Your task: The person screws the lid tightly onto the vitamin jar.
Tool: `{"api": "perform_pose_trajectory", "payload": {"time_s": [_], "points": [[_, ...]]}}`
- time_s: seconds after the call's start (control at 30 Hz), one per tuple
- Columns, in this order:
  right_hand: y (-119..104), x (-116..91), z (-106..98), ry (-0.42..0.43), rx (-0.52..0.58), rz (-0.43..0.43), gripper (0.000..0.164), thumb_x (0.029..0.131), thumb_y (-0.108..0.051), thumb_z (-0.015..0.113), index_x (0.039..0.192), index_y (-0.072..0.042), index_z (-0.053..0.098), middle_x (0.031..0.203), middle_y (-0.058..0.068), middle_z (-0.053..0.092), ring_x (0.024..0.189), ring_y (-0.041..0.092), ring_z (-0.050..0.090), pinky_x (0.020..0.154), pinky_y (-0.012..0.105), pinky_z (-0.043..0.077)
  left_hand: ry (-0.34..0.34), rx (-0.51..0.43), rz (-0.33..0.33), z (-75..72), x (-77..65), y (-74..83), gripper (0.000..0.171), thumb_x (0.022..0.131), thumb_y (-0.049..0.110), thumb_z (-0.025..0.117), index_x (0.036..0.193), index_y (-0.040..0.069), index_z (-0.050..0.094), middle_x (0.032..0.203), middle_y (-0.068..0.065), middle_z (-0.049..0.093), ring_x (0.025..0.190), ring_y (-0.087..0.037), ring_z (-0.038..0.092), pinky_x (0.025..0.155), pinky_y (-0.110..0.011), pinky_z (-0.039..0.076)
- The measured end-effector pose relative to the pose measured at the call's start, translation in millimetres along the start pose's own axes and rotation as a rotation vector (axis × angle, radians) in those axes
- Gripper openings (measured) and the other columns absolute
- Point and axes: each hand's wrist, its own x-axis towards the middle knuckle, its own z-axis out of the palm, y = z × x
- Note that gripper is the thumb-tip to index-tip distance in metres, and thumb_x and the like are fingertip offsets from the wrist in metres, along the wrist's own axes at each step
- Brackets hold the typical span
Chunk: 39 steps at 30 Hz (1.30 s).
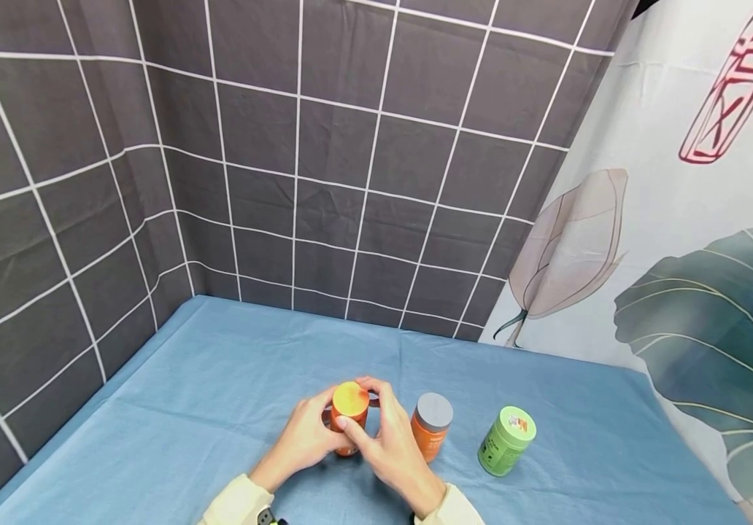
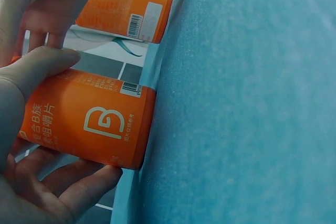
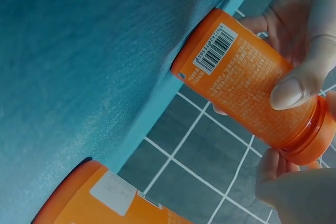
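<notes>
An orange bottle (image 1: 349,413) with an orange lid stands upright on the blue cloth (image 1: 219,379), its base touching the cloth in both wrist views. My left hand (image 1: 307,436) grips its body, thumb (image 2: 37,69) on one side and fingers (image 2: 73,184) on the other, across the white "B" label (image 2: 89,124). My right hand (image 1: 389,445) holds the same bottle (image 3: 244,74) near its top. Its thumb (image 3: 299,85) presses the side just below the lid, and its fingers curl round the far side.
A second orange bottle (image 1: 430,429) with a grey lid stands just right of my right hand. A green bottle (image 1: 506,440) stands further right. Dark tiled walls (image 1: 284,182) close the back and left; a leaf-print curtain (image 1: 678,277) closes the right.
</notes>
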Motion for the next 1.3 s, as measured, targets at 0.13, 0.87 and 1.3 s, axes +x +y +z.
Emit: {"api": "perform_pose_trajectory", "payload": {"time_s": [0.13,0.87,1.3], "points": [[-1.0,0.0,-0.3,-0.011,-0.021,0.026,0.055,0.080,-0.038,0.068,0.124,-0.014,0.044,0.120,-0.006,0.052,0.101,0.010,0.053,0.084,0.031,0.045,0.009,0.006,0.030,0.7,0.0,-1.0,0.066,0.061,0.032,0.082,0.120,0.017,0.057,0.100,0.009,0.064,0.087,-0.007,0.057,0.080,-0.032,0.045],[1.7,0.4,-0.4,-0.017,0.010,-0.014,0.045,0.088,-0.029,0.059,0.128,-0.017,0.042,0.122,-0.001,0.052,0.103,0.012,0.052,0.085,0.032,0.042,-0.012,-0.005,-0.005,0.1,0.1,0.2,0.063,0.064,0.040,0.079,0.120,0.019,0.057,0.097,0.011,0.064,0.083,-0.008,0.056,0.076,-0.028,0.046],[2.6,0.6,-0.1,0.020,-0.005,0.010,0.051,0.083,-0.035,0.066,0.123,-0.012,0.045,0.117,-0.006,0.052,0.100,0.008,0.050,0.081,0.029,0.043,0.007,-0.008,0.015,-0.4,-0.5,-0.5,0.061,0.065,0.038,0.079,0.119,0.018,0.057,0.098,0.012,0.063,0.083,-0.006,0.056,0.078,-0.029,0.046]]}}
